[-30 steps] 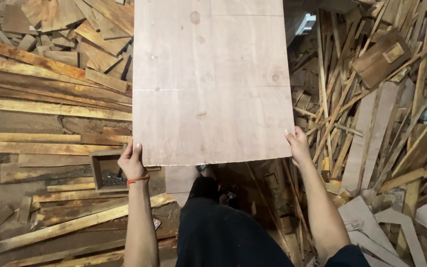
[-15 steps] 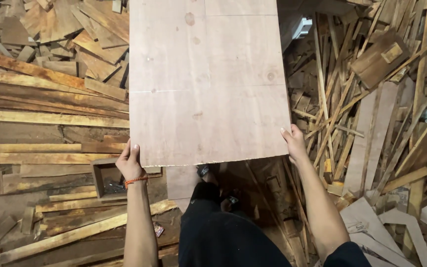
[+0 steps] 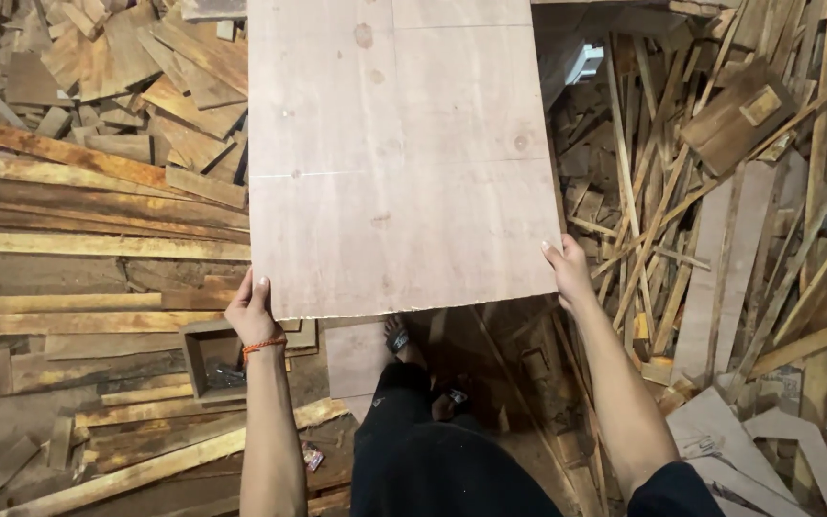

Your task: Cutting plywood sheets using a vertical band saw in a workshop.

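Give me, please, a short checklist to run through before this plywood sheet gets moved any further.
1. Left hand grips the plywood sheet at its near left corner: ok.
2. Right hand grips the near right corner: ok.
3. Sheet held level, near edge free: ok.
4. Footing: feet stand among loose planks: not ok.
5. Ground beyond the sheet: hidden by it, cannot tell.
6. Scrap pile close at right: not ok.

1. One large, pale, rectangular plywood sheet (image 3: 399, 153) was counted.
2. Two bare hands gripped its near corners: left hand (image 3: 253, 311), right hand (image 3: 567, 271).
3. One orange cord bracelet (image 3: 262, 346) sat on the left wrist.
4. One small open wooden box (image 3: 211, 359) lay below.
5. Two sandalled feet (image 3: 398, 337) were visible.
6. Loose scrap planks (image 3: 98, 244): too many to count.
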